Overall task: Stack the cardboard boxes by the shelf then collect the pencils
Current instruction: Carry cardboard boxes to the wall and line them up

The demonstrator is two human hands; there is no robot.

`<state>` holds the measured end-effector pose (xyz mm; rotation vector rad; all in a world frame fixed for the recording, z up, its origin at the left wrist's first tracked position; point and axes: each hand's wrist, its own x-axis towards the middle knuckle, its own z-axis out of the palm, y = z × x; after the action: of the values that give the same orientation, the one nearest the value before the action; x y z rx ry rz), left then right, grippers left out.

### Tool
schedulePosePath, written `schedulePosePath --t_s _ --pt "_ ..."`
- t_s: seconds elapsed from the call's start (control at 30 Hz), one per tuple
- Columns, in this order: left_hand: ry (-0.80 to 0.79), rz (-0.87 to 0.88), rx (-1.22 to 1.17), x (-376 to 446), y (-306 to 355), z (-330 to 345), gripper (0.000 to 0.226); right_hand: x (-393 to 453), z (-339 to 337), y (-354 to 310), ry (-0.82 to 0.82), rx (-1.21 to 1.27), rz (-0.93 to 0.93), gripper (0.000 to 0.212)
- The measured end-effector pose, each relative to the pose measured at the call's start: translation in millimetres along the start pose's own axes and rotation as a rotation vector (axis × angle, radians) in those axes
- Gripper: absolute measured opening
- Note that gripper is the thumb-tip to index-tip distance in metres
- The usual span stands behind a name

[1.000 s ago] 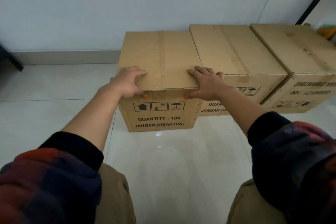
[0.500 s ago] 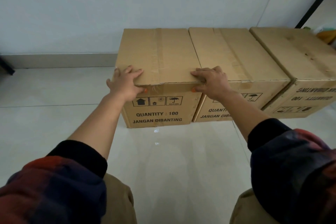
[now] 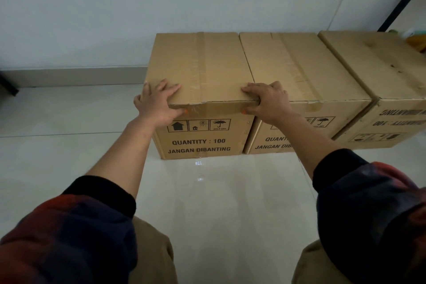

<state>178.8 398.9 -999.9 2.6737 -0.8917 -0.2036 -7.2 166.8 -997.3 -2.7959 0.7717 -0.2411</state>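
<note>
Head view records a glossy pale tiled floor meeting a plain white wall with a grey skirting board. Three sealed brown cardboard boxes stand in a row on the floor against the wall, sides touching. The left box has tape along its top seam and a front face printed with handling symbols, "QUANTITY : 100" and "JANGAN DIBANTING". The left hand grips its near left top corner, fingers spread flat on the lid and thumb pressed on the front face. The right hand grips the near right top corner, fingers curled over the edge, thumb on the front. The middle box has its print partly hidden by the right forearm. The right box is cut off at the frame edge, its print upside down. A dark object at far left and coloured items at far right are unidentifiable.
</note>
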Motion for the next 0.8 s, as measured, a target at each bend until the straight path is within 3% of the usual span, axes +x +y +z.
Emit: schedulePosePath --t_s 0.2,0.4,0.6,0.8 --pt "-0.052 -0.026 0.079 -3 11 -2 0.098 -9 2 0 0.034 -0.083 -0.062 0.070" --pt "-0.043 0.063 0.202 -2 32 12 0.109 -15 22 -1 -0.050 -0.275 -0.096 0.102" --pt "0.029 0.055 0.224 -1 50 24 0.109 -12 21 -1 -0.070 -0.256 -0.087 0.099" --pt "-0.203 0.009 0.019 -39 82 2 0.094 -37 -26 -22 -0.249 0.097 0.064 0.075"
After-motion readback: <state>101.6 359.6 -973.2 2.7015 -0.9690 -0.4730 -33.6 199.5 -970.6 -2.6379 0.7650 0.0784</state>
